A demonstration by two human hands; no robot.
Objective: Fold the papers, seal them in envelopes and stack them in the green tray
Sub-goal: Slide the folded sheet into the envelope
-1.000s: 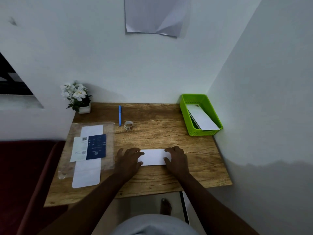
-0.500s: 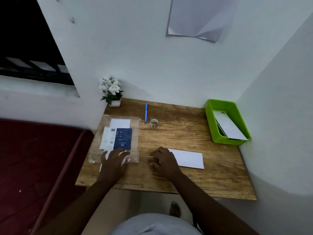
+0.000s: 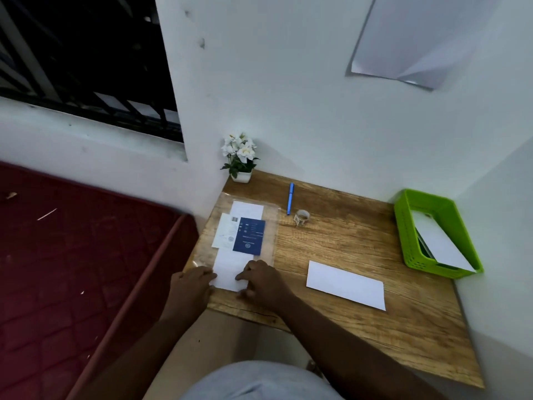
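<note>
A folded white paper (image 3: 346, 285) lies flat on the wooden table (image 3: 346, 249), to the right of both hands. At the table's left side sits a clear plastic pack (image 3: 271, 226) with a blue card (image 3: 249, 235) and white envelopes (image 3: 229, 269) sticking out of its near end. My left hand (image 3: 190, 287) touches the left edge of the protruding envelopes. My right hand (image 3: 264, 281) rests with its fingertips on their right part. The green tray (image 3: 403, 220) at the far right holds a white envelope (image 3: 438, 245).
A blue pen (image 3: 290, 198) and a small roll of tape (image 3: 302, 217) lie behind the pack. A pot of white flowers (image 3: 240, 157) stands in the back left corner. Walls close the table at the back and right. A red mattress (image 3: 72, 269) lies left.
Both hands left the folded paper and moved left to the envelope pack; the right hand now rests on the envelopes too. The camera turned left.
</note>
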